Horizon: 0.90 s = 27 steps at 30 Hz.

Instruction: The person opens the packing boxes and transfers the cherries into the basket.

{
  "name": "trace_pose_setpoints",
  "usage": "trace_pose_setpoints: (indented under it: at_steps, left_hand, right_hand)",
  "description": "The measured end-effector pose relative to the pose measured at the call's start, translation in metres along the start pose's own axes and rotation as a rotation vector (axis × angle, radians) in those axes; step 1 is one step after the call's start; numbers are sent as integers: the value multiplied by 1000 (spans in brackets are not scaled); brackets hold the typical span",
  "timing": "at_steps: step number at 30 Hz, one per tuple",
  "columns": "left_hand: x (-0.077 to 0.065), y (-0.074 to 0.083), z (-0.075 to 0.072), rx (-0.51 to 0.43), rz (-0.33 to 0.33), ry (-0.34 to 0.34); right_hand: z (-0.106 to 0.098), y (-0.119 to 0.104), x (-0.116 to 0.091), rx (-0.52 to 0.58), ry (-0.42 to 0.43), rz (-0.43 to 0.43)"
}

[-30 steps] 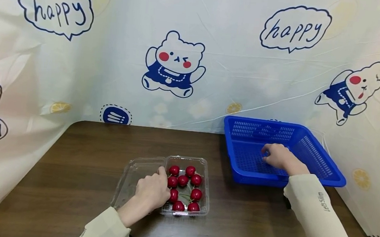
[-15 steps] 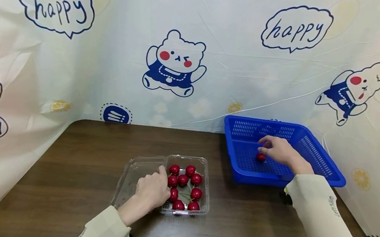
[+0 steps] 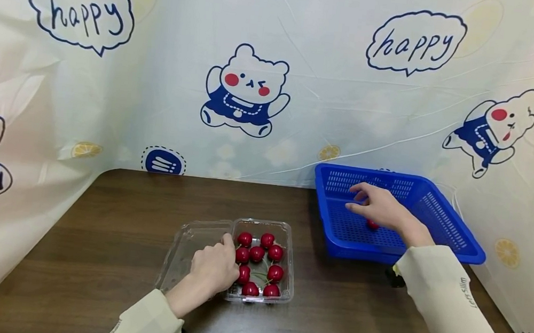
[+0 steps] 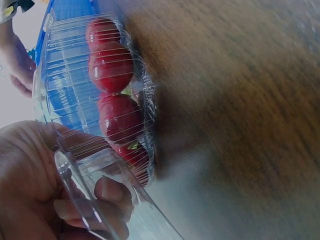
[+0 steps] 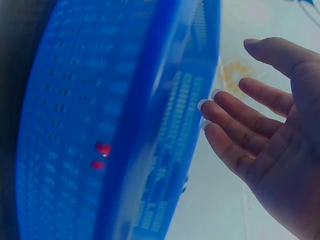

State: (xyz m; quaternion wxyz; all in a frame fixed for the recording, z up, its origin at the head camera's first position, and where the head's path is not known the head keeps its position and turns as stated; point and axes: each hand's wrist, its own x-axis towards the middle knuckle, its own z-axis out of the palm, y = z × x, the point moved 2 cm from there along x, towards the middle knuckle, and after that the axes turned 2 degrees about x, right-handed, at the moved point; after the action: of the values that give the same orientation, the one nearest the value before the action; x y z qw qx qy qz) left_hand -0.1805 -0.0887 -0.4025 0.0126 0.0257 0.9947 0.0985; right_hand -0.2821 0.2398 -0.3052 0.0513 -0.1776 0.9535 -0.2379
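Observation:
A clear plastic clamshell box (image 3: 288,289) holds several red cherries (image 3: 256,253) with green stems. Its lid (image 3: 187,244) lies folded back to the left. My left hand (image 3: 215,266) grips the box where lid and tray join; in the left wrist view its curled fingers (image 4: 112,192) show through the clear plastic. Over the blue plastic basket (image 3: 336,245), my right hand (image 3: 381,205) is raised with fingers loosely spread and nothing in them. One cherry (image 3: 373,225) lies on the basket floor, partly hidden by that hand; the right wrist view shows red through the basket's holes.
The basket stands at the back right of the brown wooden table (image 3: 111,226), near the patterned cloth backdrop (image 3: 304,84). Bare tabletop separates the box from the basket.
My right hand has let go of a cherry on the basket floor, then risen and shifted left with its fingers opening. The left hand and the box have stayed in place.

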Motion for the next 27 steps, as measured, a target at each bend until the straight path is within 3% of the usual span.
trace_pose_setpoints:
  at_steps: [18,27]
  left_hand:
    - [0,1,-1,7,-4,-5]
    - [-2,1,-2,3,1,-1]
  right_hand:
    - [14,-52,11,-30,-20,-159]
    - [28,-78,14,-106,-17,-245]
